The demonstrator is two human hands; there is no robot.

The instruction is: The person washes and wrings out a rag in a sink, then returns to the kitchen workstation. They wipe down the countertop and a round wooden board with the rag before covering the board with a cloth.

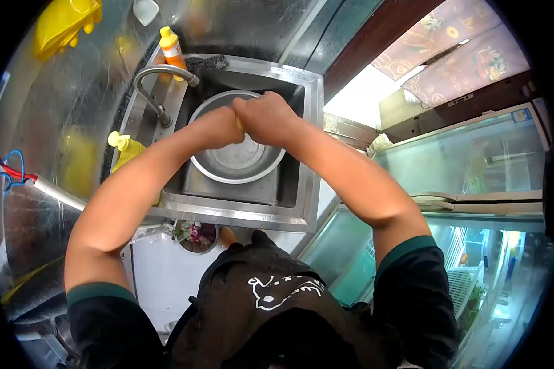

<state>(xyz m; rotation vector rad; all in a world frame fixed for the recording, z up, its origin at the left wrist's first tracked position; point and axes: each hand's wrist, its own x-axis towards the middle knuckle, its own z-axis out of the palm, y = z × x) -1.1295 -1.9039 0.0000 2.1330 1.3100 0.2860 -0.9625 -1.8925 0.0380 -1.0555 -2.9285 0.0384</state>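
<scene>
Dark apron cloth with a white line drawing fills the lower centre of the frame, flanked by black sleeves with green cuffs. Bare forearms reach up from them, and the left hand and right hand meet just above the frame's centre. Both sets of fingers are curled closed, apparently gripping one small yellowish thing where the fists meet. Only a sliver shows; that sliver runs roughly up and down the frame, but its full long axis and which end leads cannot be told. It will probably be soft, light and perhaps slippery, best held firmly at both ends.

Beneath the hands sits a round metal basin, its mouth facing up, with no long axis. It should be stiff and fairly light, slick when wet; the rim is the place to take hold. The basin stands inside a steel sink. Left of it, a curved faucet points its spout toward the right; a yellow pump bottle stands below it in the frame and an orange bottle above. Yellow gloves hang in the upper left.
</scene>
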